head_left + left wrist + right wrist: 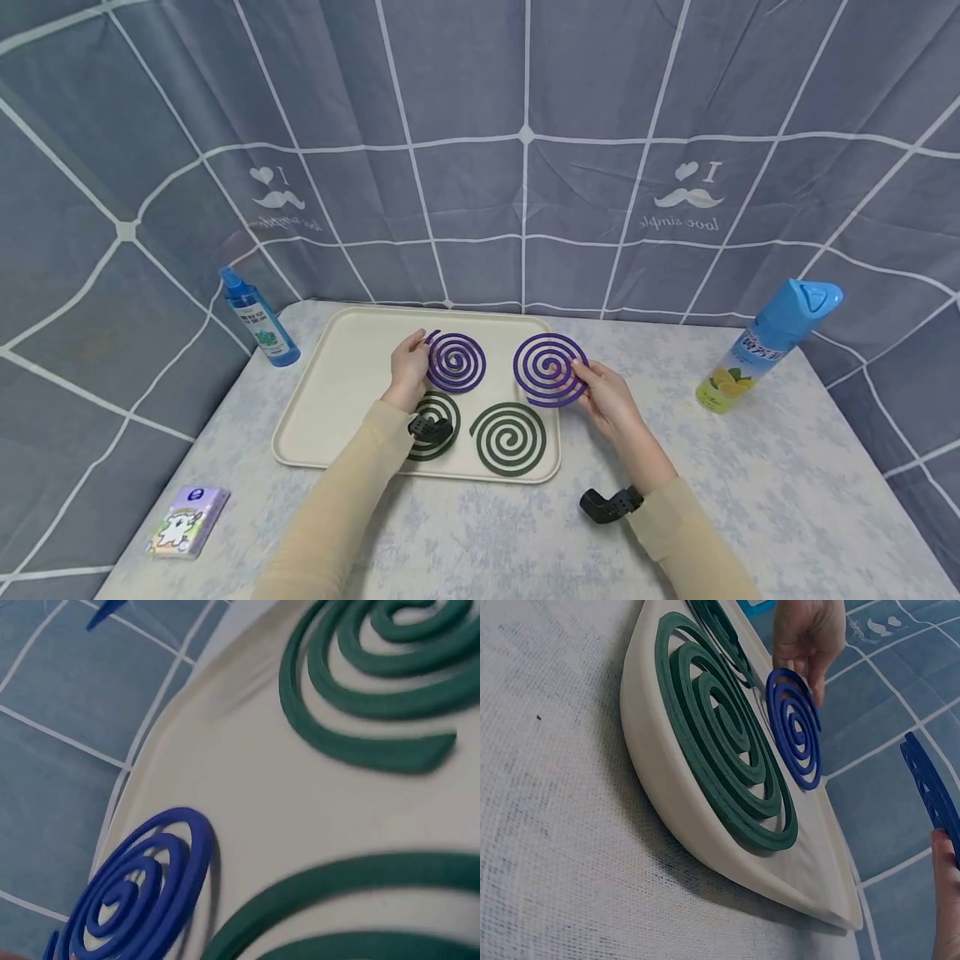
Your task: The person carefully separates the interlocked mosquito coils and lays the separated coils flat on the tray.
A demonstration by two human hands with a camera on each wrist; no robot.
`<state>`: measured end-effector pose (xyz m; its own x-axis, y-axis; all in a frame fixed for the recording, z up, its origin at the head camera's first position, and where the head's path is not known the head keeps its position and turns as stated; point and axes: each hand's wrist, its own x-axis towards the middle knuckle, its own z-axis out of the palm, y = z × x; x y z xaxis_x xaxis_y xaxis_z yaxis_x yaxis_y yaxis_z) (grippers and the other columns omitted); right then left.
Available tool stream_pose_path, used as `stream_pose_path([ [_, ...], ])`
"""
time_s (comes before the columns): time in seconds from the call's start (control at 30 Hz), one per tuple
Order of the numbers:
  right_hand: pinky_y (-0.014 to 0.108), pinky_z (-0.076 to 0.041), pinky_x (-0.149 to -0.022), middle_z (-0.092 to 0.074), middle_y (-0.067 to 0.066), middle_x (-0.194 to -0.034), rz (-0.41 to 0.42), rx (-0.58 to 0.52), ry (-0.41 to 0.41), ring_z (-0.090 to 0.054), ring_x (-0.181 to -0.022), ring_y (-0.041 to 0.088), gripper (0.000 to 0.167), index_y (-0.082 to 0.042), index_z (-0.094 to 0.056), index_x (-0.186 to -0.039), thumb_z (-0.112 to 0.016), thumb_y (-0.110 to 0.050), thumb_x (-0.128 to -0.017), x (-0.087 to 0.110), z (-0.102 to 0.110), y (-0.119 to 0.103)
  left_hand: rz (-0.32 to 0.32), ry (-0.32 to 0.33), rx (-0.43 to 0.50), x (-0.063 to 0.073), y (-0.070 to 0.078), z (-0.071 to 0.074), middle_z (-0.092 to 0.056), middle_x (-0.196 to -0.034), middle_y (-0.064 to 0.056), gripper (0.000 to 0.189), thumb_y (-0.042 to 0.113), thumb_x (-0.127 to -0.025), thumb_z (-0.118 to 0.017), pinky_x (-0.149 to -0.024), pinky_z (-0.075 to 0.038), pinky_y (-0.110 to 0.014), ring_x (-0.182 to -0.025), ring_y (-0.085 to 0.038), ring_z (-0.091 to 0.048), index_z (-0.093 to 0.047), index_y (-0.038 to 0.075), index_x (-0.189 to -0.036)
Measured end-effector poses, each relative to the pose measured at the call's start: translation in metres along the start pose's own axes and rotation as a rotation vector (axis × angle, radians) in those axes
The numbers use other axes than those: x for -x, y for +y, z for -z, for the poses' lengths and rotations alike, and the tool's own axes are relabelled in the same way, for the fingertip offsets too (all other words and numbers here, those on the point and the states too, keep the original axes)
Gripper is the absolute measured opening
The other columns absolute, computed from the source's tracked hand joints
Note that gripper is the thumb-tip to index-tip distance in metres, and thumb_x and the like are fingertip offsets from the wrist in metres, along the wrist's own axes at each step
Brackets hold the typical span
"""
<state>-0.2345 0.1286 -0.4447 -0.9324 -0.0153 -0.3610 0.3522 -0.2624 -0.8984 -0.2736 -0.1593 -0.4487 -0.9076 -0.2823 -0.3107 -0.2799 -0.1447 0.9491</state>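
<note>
My left hand (408, 367) grips the left edge of a purple-blue mosquito coil (455, 361), which is over the back part of a cream tray (330, 375). In the right wrist view this coil (796, 735) stands tilted, fingers at its edge. My right hand (609, 398) pinches a second purple-blue mosquito coil (550, 364) between thumb and fingers, raised at the tray's right edge. A green mosquito coil (508, 437) lies flat in the tray's front right. Beside it is another green coil (437, 454), partly hidden by my left wrist and its camera.
A blue spray bottle (262, 321) stands at the back left, and a tall blue and yellow spray can (765, 346) at the back right. A lilac tissue pack (187, 522) lies at the front left. Behind the table hangs a grey-blue checked curtain (472, 192).
</note>
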Motion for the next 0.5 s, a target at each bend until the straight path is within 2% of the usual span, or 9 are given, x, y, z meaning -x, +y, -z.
stream_pose_path([
  [0.13, 0.014, -0.056, -0.071, -0.068, -0.008, -0.082, 0.009, 0.001, -0.007, -0.065, -0.072, 0.001, 0.041, 0.009, -0.045, -0.135, -0.049, -0.018, -0.105, -0.0008, -0.0016, -0.0002, -0.091, -0.011, -0.106, -0.0033, 0.003, -0.0002, -0.043, -0.15, -0.021, 0.046, -0.002, -0.1, -0.045, -0.116, -0.037, -0.038, -0.141, -0.033, -0.04, -0.045, 0.002, -0.146],
  [0.27, 0.013, -0.056, -0.07, -0.067, -0.008, -0.08, 0.008, 0.013, -0.008, -0.065, -0.07, 0.0, 0.041, 0.009, -0.045, -0.135, -0.048, -0.018, -0.105, -0.0011, -0.0024, 0.0006, -0.18, -0.031, -0.283, -0.0041, 0.0022, 0.0024, -0.039, -0.151, -0.021, 0.043, 0.002, -0.099, -0.052, -0.116, -0.037, -0.043, -0.142, -0.036, -0.037, -0.049, 0.004, -0.142],
  [0.37, 0.013, -0.056, -0.069, -0.067, -0.008, -0.081, 0.007, 0.01, -0.007, -0.065, -0.07, 0.0, 0.042, 0.01, -0.044, -0.136, -0.048, -0.017, -0.105, -0.001, -0.002, 0.0007, -0.259, -0.082, -0.527, -0.0025, -0.0011, 0.0042, -0.04, -0.15, -0.024, 0.046, 0.008, -0.096, -0.061, -0.115, -0.036, -0.049, -0.14, -0.041, -0.038, -0.05, 0.002, -0.14],
  [0.5, 0.013, -0.056, -0.07, -0.067, -0.008, -0.082, 0.006, 0.016, -0.002, -0.065, -0.071, 0.0, 0.043, 0.009, -0.043, -0.137, -0.048, -0.018, -0.105, -0.0011, -0.0004, 0.0007, -0.337, -0.177, -0.904, -0.0006, -0.0064, 0.0028, -0.041, -0.146, -0.031, 0.067, 0.02, -0.088, -0.074, -0.116, -0.031, -0.054, -0.137, -0.047, -0.036, -0.045, -0.007, -0.141],
])
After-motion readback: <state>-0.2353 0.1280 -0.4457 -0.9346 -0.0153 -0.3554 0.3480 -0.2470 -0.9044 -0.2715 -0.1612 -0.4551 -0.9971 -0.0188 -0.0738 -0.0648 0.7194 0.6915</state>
